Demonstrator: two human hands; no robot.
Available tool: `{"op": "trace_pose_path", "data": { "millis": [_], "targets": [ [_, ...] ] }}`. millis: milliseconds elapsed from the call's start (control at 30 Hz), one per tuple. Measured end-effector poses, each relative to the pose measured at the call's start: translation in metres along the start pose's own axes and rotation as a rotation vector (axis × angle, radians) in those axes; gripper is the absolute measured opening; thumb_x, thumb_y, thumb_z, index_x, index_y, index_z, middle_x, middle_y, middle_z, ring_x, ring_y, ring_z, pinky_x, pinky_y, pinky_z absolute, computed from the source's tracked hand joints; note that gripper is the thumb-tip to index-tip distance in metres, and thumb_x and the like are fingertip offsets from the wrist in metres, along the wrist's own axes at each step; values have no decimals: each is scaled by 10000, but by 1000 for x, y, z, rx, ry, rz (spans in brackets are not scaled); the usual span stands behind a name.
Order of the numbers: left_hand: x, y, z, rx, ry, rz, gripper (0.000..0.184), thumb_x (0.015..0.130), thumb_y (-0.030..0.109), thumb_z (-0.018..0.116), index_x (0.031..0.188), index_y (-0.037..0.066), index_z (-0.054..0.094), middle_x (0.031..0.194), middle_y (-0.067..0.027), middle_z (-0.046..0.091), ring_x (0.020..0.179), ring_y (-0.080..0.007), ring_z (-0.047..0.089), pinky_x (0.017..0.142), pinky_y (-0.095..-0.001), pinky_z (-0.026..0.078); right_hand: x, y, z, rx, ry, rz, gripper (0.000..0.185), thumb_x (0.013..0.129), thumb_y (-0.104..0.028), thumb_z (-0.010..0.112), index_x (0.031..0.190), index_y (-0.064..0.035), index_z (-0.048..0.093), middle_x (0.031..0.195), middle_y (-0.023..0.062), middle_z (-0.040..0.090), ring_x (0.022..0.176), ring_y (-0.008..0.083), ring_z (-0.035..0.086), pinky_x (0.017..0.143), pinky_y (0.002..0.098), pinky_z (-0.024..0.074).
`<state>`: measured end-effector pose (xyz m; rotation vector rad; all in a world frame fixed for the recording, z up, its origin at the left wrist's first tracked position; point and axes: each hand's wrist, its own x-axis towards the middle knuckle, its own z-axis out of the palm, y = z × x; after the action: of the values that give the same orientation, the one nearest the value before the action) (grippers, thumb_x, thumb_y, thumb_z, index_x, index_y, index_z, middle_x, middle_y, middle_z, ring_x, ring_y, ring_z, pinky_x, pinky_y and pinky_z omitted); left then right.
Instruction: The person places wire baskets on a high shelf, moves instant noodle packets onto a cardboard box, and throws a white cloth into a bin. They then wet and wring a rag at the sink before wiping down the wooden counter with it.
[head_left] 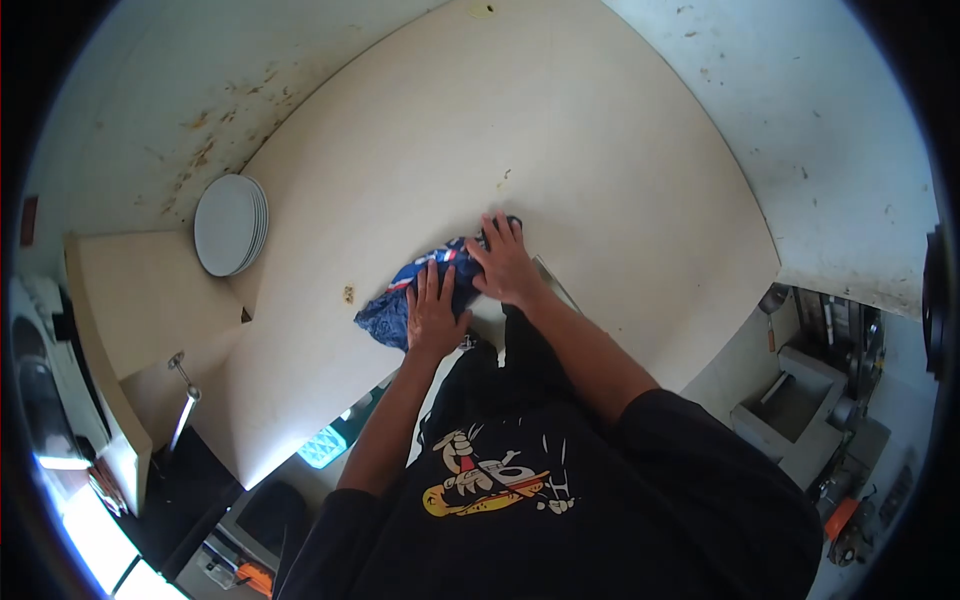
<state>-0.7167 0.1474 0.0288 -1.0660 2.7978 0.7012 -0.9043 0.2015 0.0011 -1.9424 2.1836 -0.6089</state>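
Note:
A crumpled blue cloth point(378, 318) with a red and white stripe lies on the pale tabletop point(620, 180) near its front edge; what kind of item it is cannot be made out. My left hand point(433, 312) rests flat on the middle of this cloth, fingers spread. Farther right, my right hand point(508, 268) lies over the cloth's far end with its fingers apart, and a dark bit of fabric shows beyond the fingertips. Both palms face down, so part of the cloth is hidden beneath them.
Several white plates point(228, 226) stand stacked on edge against the wall at the left. Beside them is a wooden panel point(150, 290) with a metal strut point(185, 410). A grey sink-like basin point(795, 400) sits at the right, below table height. Stained walls border the table.

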Motion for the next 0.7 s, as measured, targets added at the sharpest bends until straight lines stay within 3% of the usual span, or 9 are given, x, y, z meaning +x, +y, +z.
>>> {"op": "trace_pose_path", "data": {
  "millis": [167, 433, 467, 667, 700],
  "targets": [
    [71, 10, -10, 51, -63, -36, 945, 744, 442, 688, 1486, 66, 240, 1536, -243, 164, 1406, -423, 197, 1095, -581, 226, 63, 53, -7, -12, -28, -17, 560, 661, -329, 701, 1174, -135, 585, 1396, 279, 385, 1335, 479, 292, 1048, 628, 258],
    [188, -13, -22, 182, -70, 2, 928, 748, 434, 691, 1496, 119, 242, 1540, -207, 207, 1404, -379, 238, 1089, -545, 277, 164, 130, -7, -118, -97, -99, 574, 699, -340, 692, 1216, -120, 572, 1433, 217, 381, 1371, 423, 273, 1074, 592, 248],
    [205, -15, -25, 191, -56, 6, 918, 753, 431, 687, 1497, 132, 242, 1542, -199, 209, 1407, -369, 239, 1093, -539, 279, 179, 145, 1, -182, -86, -115, 563, 725, -404, 655, 1227, -162, 580, 1446, 214, 383, 1367, 423, 269, 1081, 606, 218],
    [230, -16, -35, 241, -22, -3, 887, 763, 406, 672, 1494, 130, 252, 1546, -169, 232, 1400, -343, 278, 1093, -480, 327, 203, 149, 1, -177, -120, 23, 564, 780, -351, 627, 1311, -197, 518, 1485, 204, 318, 1391, 433, 213, 1099, 612, 190],
    [225, -15, -33, 223, 14, 5, 891, 747, 366, 698, 1496, 170, 257, 1542, -149, 255, 1390, -345, 297, 1070, -501, 354, 192, 139, -1, -168, -115, 79, 566, 786, -320, 626, 1323, -187, 507, 1489, 208, 304, 1391, 441, 209, 1101, 610, 191]
  ]
}}
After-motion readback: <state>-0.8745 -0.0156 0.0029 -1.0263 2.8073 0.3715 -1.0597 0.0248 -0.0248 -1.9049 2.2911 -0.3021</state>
